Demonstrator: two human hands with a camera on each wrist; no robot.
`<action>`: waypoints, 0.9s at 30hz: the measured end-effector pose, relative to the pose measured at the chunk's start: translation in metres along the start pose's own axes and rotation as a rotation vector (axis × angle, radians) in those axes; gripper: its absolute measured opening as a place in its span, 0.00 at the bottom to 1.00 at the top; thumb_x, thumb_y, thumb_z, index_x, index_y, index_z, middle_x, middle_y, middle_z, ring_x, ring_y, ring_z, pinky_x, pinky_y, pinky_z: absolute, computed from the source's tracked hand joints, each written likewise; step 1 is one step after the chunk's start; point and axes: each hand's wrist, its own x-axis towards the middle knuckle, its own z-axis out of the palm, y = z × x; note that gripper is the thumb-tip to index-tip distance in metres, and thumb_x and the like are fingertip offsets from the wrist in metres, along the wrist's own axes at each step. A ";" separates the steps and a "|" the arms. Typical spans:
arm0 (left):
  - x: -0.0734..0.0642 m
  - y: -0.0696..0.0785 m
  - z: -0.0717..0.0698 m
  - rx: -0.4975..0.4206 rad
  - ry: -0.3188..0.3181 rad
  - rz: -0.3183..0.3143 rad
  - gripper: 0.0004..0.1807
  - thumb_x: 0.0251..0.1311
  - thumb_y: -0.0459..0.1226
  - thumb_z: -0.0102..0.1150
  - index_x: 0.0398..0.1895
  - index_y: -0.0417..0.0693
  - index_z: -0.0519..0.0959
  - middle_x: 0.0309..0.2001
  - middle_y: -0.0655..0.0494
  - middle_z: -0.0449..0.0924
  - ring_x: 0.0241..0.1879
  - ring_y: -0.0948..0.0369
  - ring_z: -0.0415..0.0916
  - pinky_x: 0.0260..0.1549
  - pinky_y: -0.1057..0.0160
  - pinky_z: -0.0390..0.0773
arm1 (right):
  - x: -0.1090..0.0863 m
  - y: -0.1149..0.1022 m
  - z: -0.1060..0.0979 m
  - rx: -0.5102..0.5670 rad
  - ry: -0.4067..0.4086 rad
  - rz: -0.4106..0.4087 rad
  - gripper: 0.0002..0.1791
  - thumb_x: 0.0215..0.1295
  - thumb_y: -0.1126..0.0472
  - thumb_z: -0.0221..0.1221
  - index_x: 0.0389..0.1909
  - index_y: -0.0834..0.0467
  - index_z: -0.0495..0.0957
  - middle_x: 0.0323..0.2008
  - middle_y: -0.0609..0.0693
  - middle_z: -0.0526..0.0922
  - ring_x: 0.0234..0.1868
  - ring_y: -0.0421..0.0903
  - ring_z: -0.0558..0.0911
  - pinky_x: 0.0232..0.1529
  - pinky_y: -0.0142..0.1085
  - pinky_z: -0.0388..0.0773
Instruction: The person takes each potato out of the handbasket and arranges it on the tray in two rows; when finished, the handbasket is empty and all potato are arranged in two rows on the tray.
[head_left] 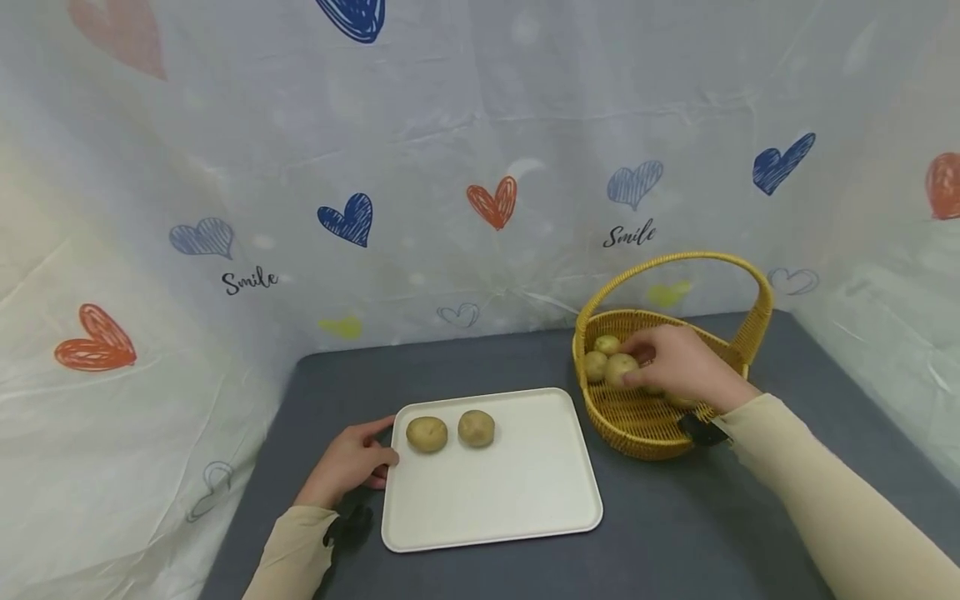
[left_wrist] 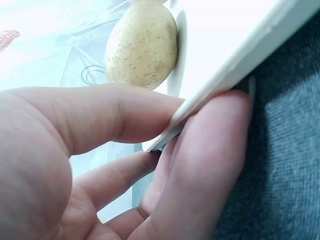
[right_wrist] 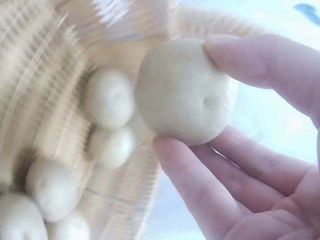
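My right hand [head_left: 678, 362] pinches a potato [right_wrist: 182, 92] between thumb and fingertips, over the yellow wicker basket [head_left: 637, 446]. More potatoes [right_wrist: 109, 99] lie inside the basket below it, several of them showing in the right wrist view. At the left, my left hand [head_left: 351, 460] grips the edge of a white rectangular tray [head_left: 510, 492]; in the left wrist view the thumb [left_wrist: 135, 112] lies on top of the rim and a finger is under it. Two potatoes sit side by side near the tray's far left corner, a rounder one [head_left: 476, 428] and an oval one [head_left: 427, 434].
A dark grey cloth-covered table [head_left: 450, 358] carries the tray and the basket. The basket's tall arched handle [head_left: 675, 258] rises over its opening, beside my right forearm. Behind the table hangs a white curtain [head_left: 420, 108] printed with hearts.
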 end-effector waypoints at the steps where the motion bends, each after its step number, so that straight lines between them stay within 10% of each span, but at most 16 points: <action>1: 0.000 0.000 -0.001 0.000 0.004 0.000 0.43 0.61 0.31 0.68 0.82 0.51 0.70 0.28 0.46 0.81 0.26 0.56 0.84 0.27 0.57 0.89 | -0.005 -0.005 0.000 0.021 0.021 0.000 0.29 0.60 0.45 0.78 0.56 0.57 0.89 0.48 0.51 0.92 0.50 0.50 0.89 0.53 0.52 0.87; 11: 0.001 -0.002 -0.002 0.005 0.002 0.004 0.42 0.61 0.32 0.67 0.82 0.51 0.71 0.27 0.47 0.82 0.26 0.57 0.84 0.29 0.58 0.90 | -0.041 -0.052 0.048 0.359 0.116 -0.099 0.27 0.59 0.57 0.80 0.58 0.60 0.85 0.56 0.59 0.88 0.52 0.55 0.92 0.50 0.38 0.91; 27: 0.002 -0.001 -0.002 -0.004 0.002 0.011 0.41 0.60 0.30 0.67 0.81 0.51 0.72 0.25 0.47 0.80 0.24 0.56 0.82 0.28 0.58 0.90 | 0.005 -0.077 0.153 0.458 0.126 -0.017 0.21 0.54 0.59 0.81 0.49 0.52 0.86 0.50 0.52 0.90 0.49 0.48 0.93 0.52 0.42 0.90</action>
